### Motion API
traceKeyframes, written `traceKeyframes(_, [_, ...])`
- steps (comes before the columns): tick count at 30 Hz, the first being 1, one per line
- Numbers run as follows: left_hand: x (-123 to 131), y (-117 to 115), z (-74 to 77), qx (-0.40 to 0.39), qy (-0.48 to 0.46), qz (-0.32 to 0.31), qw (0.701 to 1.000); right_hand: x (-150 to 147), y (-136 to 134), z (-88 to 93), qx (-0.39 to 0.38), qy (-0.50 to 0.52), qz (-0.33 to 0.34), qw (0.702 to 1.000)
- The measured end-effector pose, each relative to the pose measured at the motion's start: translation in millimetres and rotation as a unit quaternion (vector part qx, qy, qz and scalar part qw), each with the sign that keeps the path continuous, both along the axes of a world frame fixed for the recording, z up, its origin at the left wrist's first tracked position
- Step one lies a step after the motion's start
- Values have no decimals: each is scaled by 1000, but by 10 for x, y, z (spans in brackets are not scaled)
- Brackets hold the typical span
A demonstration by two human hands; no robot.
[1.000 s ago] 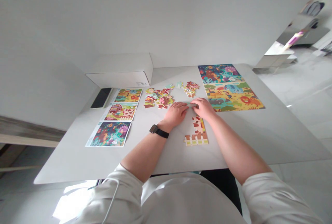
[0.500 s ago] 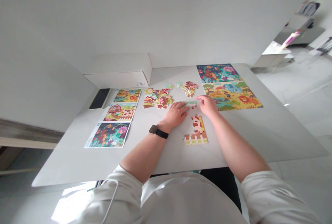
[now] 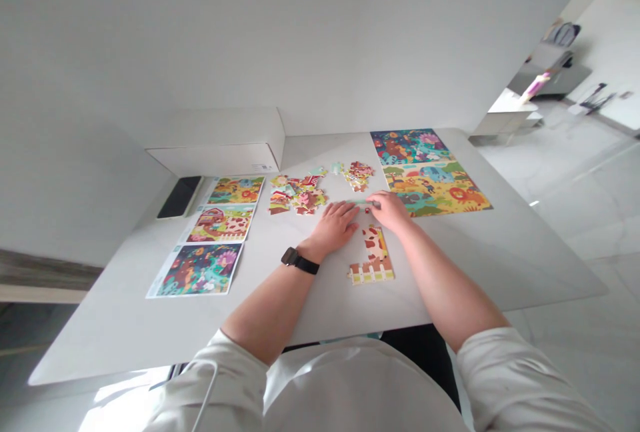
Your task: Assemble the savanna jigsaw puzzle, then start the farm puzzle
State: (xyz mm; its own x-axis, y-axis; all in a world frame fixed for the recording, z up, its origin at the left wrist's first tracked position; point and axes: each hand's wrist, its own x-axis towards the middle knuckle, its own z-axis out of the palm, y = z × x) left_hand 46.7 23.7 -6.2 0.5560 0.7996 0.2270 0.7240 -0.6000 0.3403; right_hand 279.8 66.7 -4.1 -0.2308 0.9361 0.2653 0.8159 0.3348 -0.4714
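Note:
My left hand (image 3: 336, 227) lies with fingers stretched out, fingertips at the left end of a short pale-green puzzle strip (image 3: 361, 203). At the strip's right end, my right hand (image 3: 391, 211) has its bent fingers and thumb closed on a puzzle piece, which they partly cover. A small red detail shows on the strip between the hands. Nearer me is a joined corner section (image 3: 374, 262) with a brown-spotted cow and a white fence. Beyond my left hand lies a heap of loose puzzle pieces (image 3: 299, 193), with a smaller pile (image 3: 359, 175) to its right.
Two finished-looking animal pictures (image 3: 435, 185) lie at the right back. Sheets with three printed pictures (image 3: 220, 224) lie at the left, beside a dark-screened phone (image 3: 180, 197). A white box (image 3: 220, 159) stands against the wall on the white table (image 3: 280, 312).
My right hand has moved left onto the strip's right end, its pointing finger now bent down. My left hand stays at the strip. The whole view has shifted slightly.

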Motion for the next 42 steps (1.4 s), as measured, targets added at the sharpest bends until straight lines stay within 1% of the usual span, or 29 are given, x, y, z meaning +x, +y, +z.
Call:
traceKeyframes(10, [19, -22, -6, 12, -15, -1, 1000, -4, -11, 0, 9, 4, 12, 1000])
traceKeyframes(13, [11, -2, 29, 14, -49, -1, 999, -1, -15, -1, 20, 19, 9, 1000])
traceKeyframes(15, [-1, 17, 82, 25, -98, 7, 995, 1, -20, 12, 30, 38, 4, 999])
traceKeyframes(18, [-30, 40, 173, 38, -171, 37, 984, -6, -33, 46, 46, 68, -3, 997])
traceKeyframes(21, [-64, 48, 228, 26, -204, 80, 975, -28, -55, 78, 62, 93, -4, 994])
traceKeyframes(25, [-106, 52, 237, -22, -224, 164, 961, -58, -76, 97, 74, 112, 5, 991])
traceKeyframes(27, [-121, 58, 231, -40, -243, 180, 952, -66, -76, 94, 82, 116, 4, 990])
traceKeyframes(30, [-124, 46, 219, -32, -274, 172, 946, -74, -65, 81, 90, 123, 1, 988])
traceKeyframes(33, [-118, 10, 231, -25, -291, 134, 947, -82, -57, 71, 89, 130, 4, 988])
traceKeyframes(35, [-160, 13, 278, -18, -292, 107, 950, -86, -59, 79, 90, 136, -1, 987])
traceKeyframes(37, [-288, 79, 357, -3, -289, 114, 951, -87, -65, 99, 97, 142, -9, 985])
traceKeyframes(38, [-391, 139, 401, 4, -297, 145, 944, -86, -69, 111, 102, 145, -13, 984])
traceKeyframes(39, [-518, 215, 443, 7, -325, 194, 925, -85, -72, 123, 106, 148, -16, 983])
traceKeyframes(41, [-819, 390, 505, 29, -398, 301, 866, -84, -72, 139, 114, 153, -22, 981])
traceKeyframes(42, [-974, 477, 524, 27, -417, 333, 845, -86, -67, 141, 116, 157, -26, 980])
